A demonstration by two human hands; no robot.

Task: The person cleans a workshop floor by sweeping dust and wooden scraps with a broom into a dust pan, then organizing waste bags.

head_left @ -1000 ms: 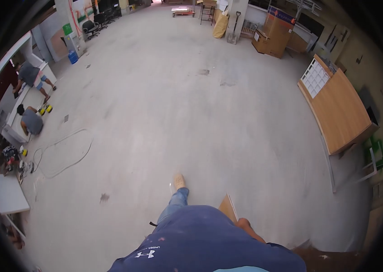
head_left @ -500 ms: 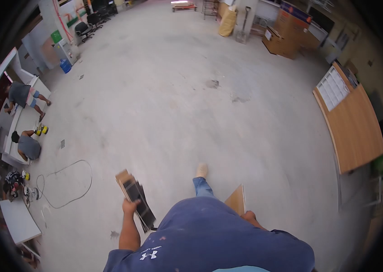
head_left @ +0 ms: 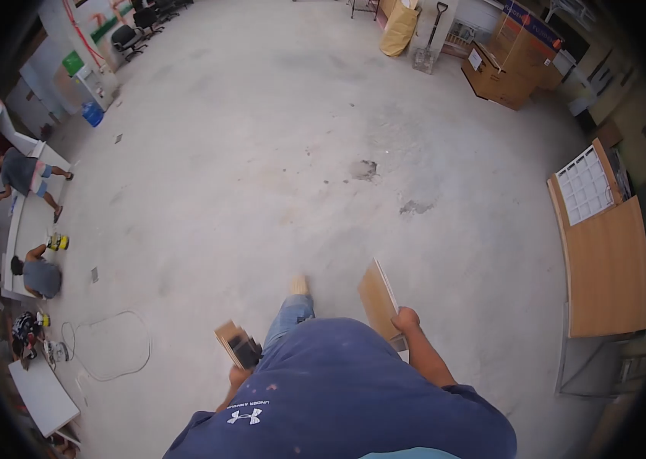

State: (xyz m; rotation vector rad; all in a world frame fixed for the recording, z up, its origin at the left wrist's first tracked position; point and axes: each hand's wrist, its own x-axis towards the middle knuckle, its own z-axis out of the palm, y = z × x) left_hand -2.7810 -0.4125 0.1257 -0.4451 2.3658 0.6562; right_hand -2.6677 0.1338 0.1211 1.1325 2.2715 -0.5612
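My right hand (head_left: 407,318) is gripping a flat tan rectangular wooden panel (head_left: 376,294) by its lower edge beside my hip, my left hand (head_left: 240,374) clutching a small dark-faced wooden stack (head_left: 236,344).

Your only camera sits on your head, looking forward and down over your shirt (head_left: 338,398). Its wide lens takes in the floor (head_left: 262,168) far ahead.

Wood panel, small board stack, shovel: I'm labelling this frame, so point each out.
wood panel (head_left: 376,298), head view, middle of its flat face.
small board stack (head_left: 229,336), head view, its light upper corner.
shovel (head_left: 424,60), head view, its blade.
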